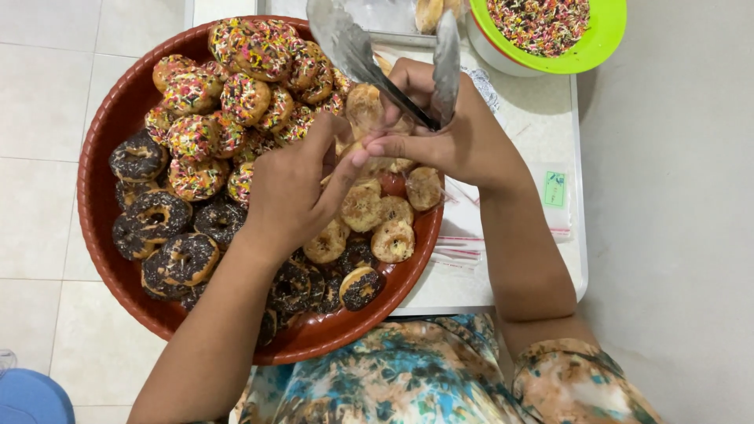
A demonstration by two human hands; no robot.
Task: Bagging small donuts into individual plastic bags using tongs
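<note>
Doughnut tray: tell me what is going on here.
A person sits over a round red tray piled with small doughnuts: sprinkled ones, chocolate-topped ones and plain ones. The right hand holds metal tongs, tips pointing away. The left hand meets it above the plain doughnuts, fingers touching. A green bowl of sprinkles stands on the white table beyond.

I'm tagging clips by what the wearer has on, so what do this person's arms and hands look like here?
Both forearms are bare, with no gloves, watch or rings that I can see on the left hand or the right hand. The garment is a patterned fabric in teal, white and brown; its short sleeve, in orange-brown tones, ends near the right elbow.
</note>
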